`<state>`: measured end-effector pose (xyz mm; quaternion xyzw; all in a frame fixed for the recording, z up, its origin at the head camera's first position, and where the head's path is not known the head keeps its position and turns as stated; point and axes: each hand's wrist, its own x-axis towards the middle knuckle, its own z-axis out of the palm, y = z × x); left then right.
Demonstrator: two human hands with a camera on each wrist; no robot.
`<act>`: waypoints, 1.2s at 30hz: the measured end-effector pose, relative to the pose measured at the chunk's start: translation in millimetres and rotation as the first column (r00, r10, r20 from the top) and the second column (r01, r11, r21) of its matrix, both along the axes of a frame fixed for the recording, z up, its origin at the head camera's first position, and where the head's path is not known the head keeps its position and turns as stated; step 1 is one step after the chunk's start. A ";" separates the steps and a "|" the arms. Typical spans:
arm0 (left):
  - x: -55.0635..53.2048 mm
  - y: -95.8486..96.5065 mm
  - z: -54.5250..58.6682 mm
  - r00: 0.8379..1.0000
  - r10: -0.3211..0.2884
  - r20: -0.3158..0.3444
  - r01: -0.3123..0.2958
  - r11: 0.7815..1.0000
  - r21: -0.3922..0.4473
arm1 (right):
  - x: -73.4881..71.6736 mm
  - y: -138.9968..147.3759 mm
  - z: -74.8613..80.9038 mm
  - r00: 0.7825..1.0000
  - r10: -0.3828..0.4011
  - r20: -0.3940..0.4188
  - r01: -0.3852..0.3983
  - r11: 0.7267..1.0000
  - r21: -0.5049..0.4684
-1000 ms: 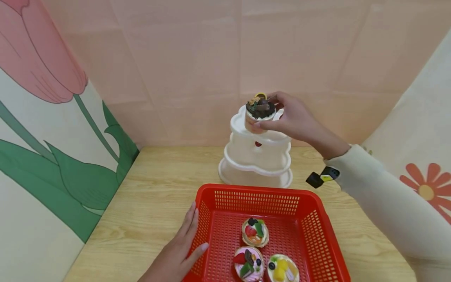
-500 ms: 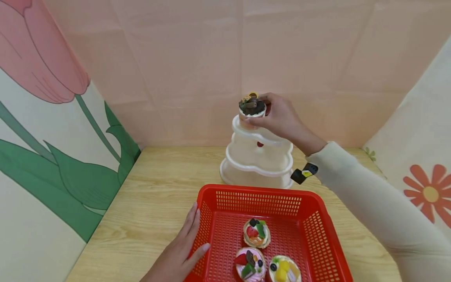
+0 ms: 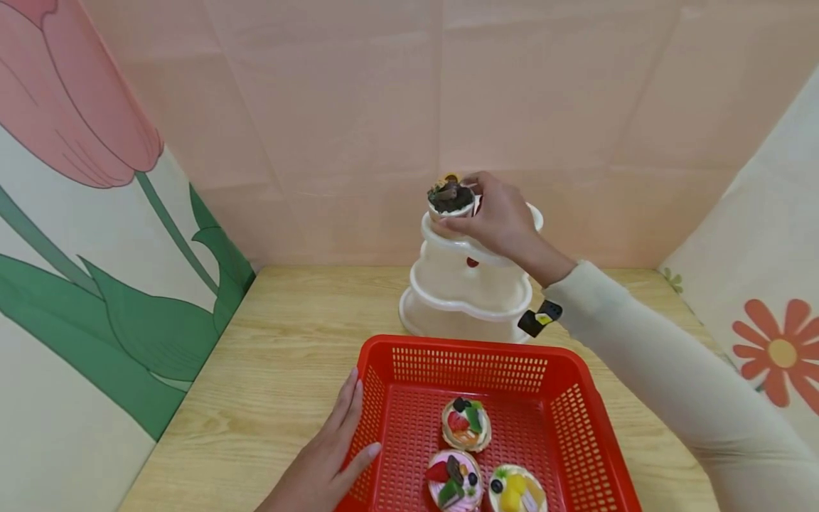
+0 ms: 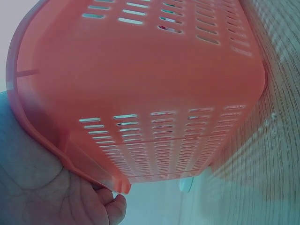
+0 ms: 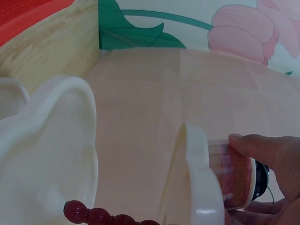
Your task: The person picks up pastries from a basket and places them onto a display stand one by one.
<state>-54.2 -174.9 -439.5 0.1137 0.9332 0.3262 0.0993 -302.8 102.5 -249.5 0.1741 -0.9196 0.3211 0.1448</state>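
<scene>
In the head view my right hand grips a small chocolate-topped cake cup by its side, thumb in front and fingers behind. The cup sits upright at the left part of the top tier of a white three-tier stand. In the right wrist view the clear-sided cake cup has its base right at the tier's rim. My left hand rests along the left rim of a red plastic basket, fingers straight and thumb over the edge. The left wrist view shows the palm against this rim.
Inside the basket lie a fruit tart, a pink-cream tart and a yellow-fruit tart. The basket stands in front of the stand on a wood-grain table. A pink backdrop rises behind, with a red beaded post between tiers.
My right hand has carried the cake cup leftward and slightly down onto the left part of the top tier. My left hand stays at the basket's rim.
</scene>
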 end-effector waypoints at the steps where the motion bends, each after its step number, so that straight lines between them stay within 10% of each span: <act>1: 0.0 0.2 -0.2 1.000 0.001 0.000 -0.001 1.000 -0.001 | -0.3 -0.2 -1.1 1.000 -0.003 -0.004 0.003 1.000 -0.001; 36: -3.3 -0.1 -0.3 1.000 0.004 0.018 -0.005 1.000 0.016 | 6.8 10.8 -18.1 0.995 0.070 -0.075 -0.077 0.993 -0.092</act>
